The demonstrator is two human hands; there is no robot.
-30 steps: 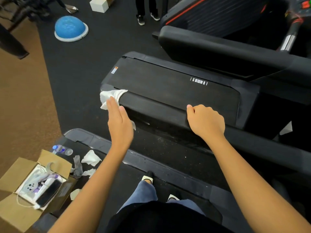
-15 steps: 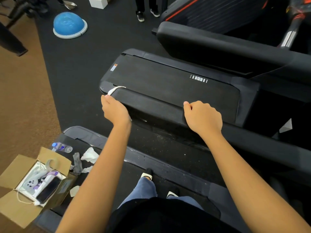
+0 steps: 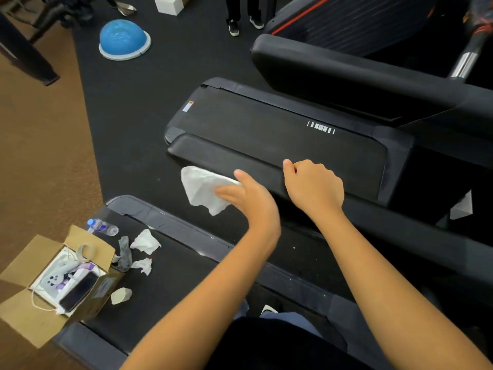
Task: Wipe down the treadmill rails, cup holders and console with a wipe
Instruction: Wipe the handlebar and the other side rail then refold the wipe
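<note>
A black padded treadmill rail (image 3: 229, 158) runs across the middle of the head view. My left hand (image 3: 248, 198) holds a white wipe (image 3: 202, 189) just off the rail's near side, close to its left end; the wipe hangs loose from my fingers. My right hand (image 3: 314, 185) grips the same rail further right, fingers curled over its top edge. The second rail (image 3: 346, 73) lies beyond, across the neighbouring treadmill's belt (image 3: 266, 121).
On the belt (image 3: 186, 276) below lie crumpled used wipes (image 3: 145, 241), a water bottle (image 3: 102, 227) and an open cardboard box (image 3: 53, 284) with a phone and cables. A blue balance dome (image 3: 124, 40), a white box (image 3: 169, 4) and a standing person's feet (image 3: 242, 25) are on the floor beyond.
My left hand pulled the wipe off the rail's left end and drew back toward me and to the right; the wipe now hangs free. My right hand kept its grip on the rail.
</note>
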